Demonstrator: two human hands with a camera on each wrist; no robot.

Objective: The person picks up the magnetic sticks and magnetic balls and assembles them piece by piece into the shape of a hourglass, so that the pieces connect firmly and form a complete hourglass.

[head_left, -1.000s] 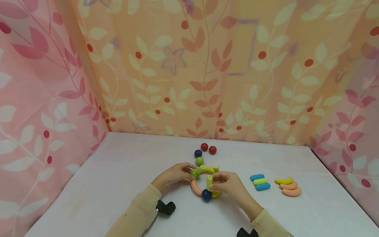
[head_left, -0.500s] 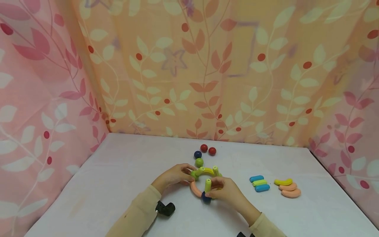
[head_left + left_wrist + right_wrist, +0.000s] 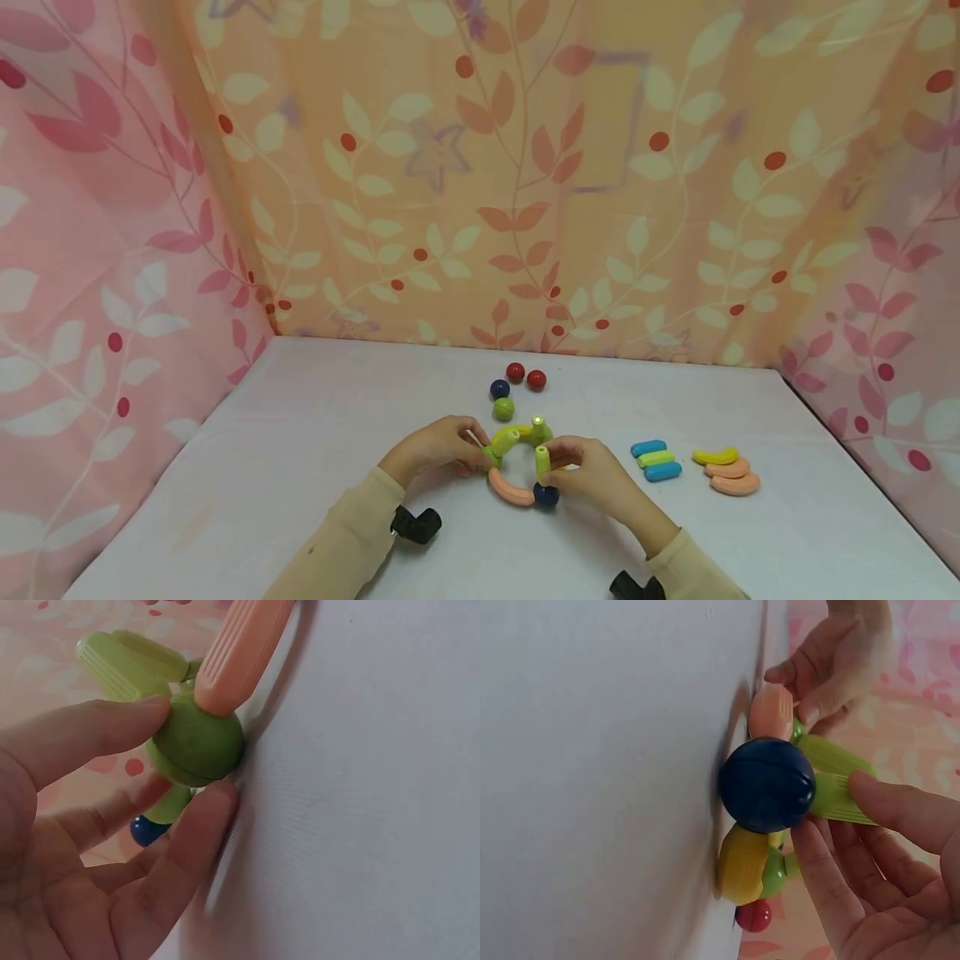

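Note:
A ring of curved sticks joined by balls lies on the white table, with light green sticks rising from its balls. My left hand (image 3: 442, 447) pinches the ring's green ball (image 3: 199, 746) between thumb and fingers. At the near right corner, my right hand (image 3: 592, 473) pinches a light green stick (image 3: 844, 799) standing on the dark blue ball (image 3: 763, 784). Between these two balls runs a curved peach stick (image 3: 512, 490). A yellow curved stick (image 3: 742, 866) leaves the blue ball's other side, mostly hidden by my right hand in the head view.
Behind the ring are a loose green ball (image 3: 503, 409), a dark blue ball (image 3: 499, 389) and two red balls (image 3: 515, 372). To the right lie blue sticks (image 3: 663, 472) around a green one, beside yellow and peach curved sticks (image 3: 735, 483). Patterned cloth (image 3: 480, 250) borders the table.
The near blue ball and its upright stick have shifted right with my right hand, and the peach stick has swung along. My left hand stays at the green ball.

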